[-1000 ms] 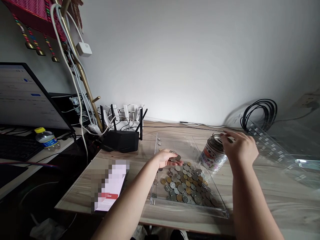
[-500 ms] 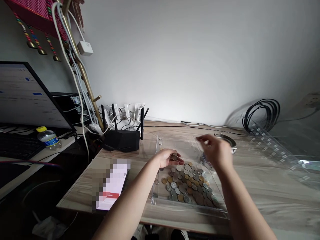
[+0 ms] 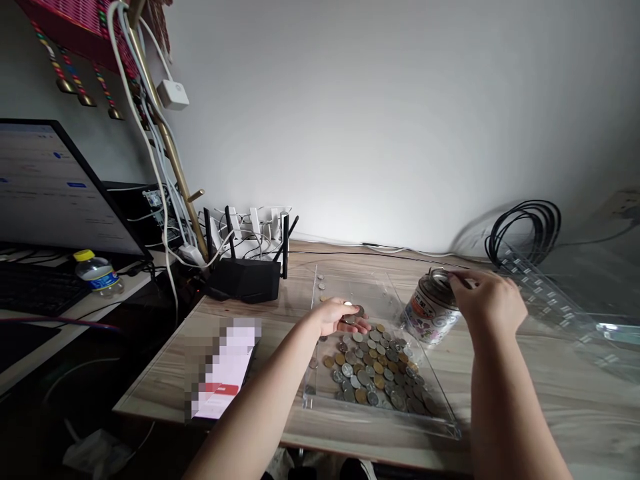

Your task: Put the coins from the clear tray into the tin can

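Observation:
My left hand (image 3: 334, 317), palm up over a clear plastic tray (image 3: 380, 415), holds a few coins (image 3: 358, 311) on its fingers under the thumb. Beneath and to the right of it, a spread pile of silver and brass-coloured coins (image 3: 373, 367) covers the near part of the tray. Just right of the tray stands a round tin with printed pictures (image 3: 431, 315), its top partly covered by my right hand (image 3: 493, 300). That hand's fingers are pressed together at the tin's rim; whatever they hold is hidden.
A black router (image 3: 245, 280) stands behind left, and a phone (image 3: 225, 380) with a blurred patch lies left of the tray. Coiled black cable (image 3: 525, 227) and a clear plastic panel (image 3: 555, 307) are at the right. A bottle (image 3: 97, 273) stands by the laptop (image 3: 55, 193).
My right hand has moved right, from above the tray to the tin's top, uncovering the tin's side. My left hand stays in place, with its coins showing more plainly.

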The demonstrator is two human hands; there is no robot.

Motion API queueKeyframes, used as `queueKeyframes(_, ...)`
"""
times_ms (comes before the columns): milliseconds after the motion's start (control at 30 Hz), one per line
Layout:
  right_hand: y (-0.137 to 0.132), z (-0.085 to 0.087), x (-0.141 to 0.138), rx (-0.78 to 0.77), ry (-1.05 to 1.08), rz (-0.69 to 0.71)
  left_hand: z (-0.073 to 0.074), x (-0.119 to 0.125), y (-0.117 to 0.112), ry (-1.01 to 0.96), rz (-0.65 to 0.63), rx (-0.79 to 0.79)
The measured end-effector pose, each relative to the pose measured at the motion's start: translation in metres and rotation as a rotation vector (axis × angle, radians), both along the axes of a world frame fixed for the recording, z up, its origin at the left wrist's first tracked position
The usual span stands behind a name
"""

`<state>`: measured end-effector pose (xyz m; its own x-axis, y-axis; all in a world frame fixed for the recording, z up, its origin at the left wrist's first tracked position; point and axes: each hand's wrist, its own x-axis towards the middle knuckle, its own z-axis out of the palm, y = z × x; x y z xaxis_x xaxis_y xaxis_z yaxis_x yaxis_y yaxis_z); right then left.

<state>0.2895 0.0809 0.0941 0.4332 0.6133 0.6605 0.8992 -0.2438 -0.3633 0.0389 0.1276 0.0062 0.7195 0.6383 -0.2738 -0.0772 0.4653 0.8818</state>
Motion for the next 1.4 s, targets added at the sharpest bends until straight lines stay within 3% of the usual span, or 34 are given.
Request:
queueKeyframes(67, -0.002, -0.001, -0.019, 0.136, -0.073, 0.134, 0.002, -0.002, 0.0, -0.005, 0.011, 0.021)
queueKeyframes(100, -0.002, -0.004, -0.031, 0.122, -0.072, 0.253, 0.002, -0.002, -0.001, -0.005, 0.018, 0.032)
queueKeyframes(233, 0.008, -0.027, -0.076, -0.336, 0.011, 0.833, 0.002, -0.001, 0.0, -0.021, 0.044, 0.053)
queueKeyframes(300, 0.013, -0.039, -0.09, -0.462, 0.008, 0.949, 0.0, 0.001, 0.0, -0.016, 0.057, 0.049)
queueKeyframes(367, 0.014, -0.044, -0.097, -0.481, -0.002, 0.951, 0.0, 0.002, 0.001, -0.017, 0.047, 0.045)
queueKeyframes(433, 0.01, -0.04, -0.095, -0.426, -0.007, 0.866, 0.0, 0.002, 0.001, -0.032, 0.005, 0.037)
queueKeyframes(500, 0.003, -0.029, -0.085, -0.274, -0.026, 0.658, 0.001, 0.001, 0.001, -0.033, -0.027, 0.017)
queueKeyframes(600, -0.007, -0.01, -0.057, 0.002, -0.07, 0.205, 0.003, 0.0, 0.001, -0.001, -0.043, -0.021)
queueKeyframes(667, -0.008, -0.002, -0.033, 0.006, -0.051, -0.012, 0.003, 0.001, 0.002, 0.002, -0.068, -0.036)
queueKeyframes(733, -0.005, 0.001, -0.012, -0.113, 0.029, -0.099, 0.004, 0.002, 0.002, -0.003, -0.097, -0.045)
queueKeyframes(833, 0.0, 0.0, 0.006, -0.221, 0.119, -0.094, 0.006, 0.002, 0.002, 0.012, -0.094, -0.063)
queueKeyframes(1200, 0.0, 0.001, 0.012, -0.153, 0.085, -0.048, 0.003, 0.003, 0.002, 0.031, -0.11, -0.07)
queueKeyframes(1267, -0.002, 0.001, 0.001, 0.029, -0.012, 0.026, 0.005, 0.001, 0.0, -0.003, -0.137, -0.056)
queueKeyframes(1333, -0.003, -0.002, -0.02, 0.144, -0.057, 0.193, 0.007, -0.001, -0.001, -0.048, -0.159, -0.037)
queueKeyframes(1400, -0.001, -0.01, -0.045, 0.018, -0.037, 0.456, 0.009, -0.002, -0.002, -0.07, -0.161, -0.032)
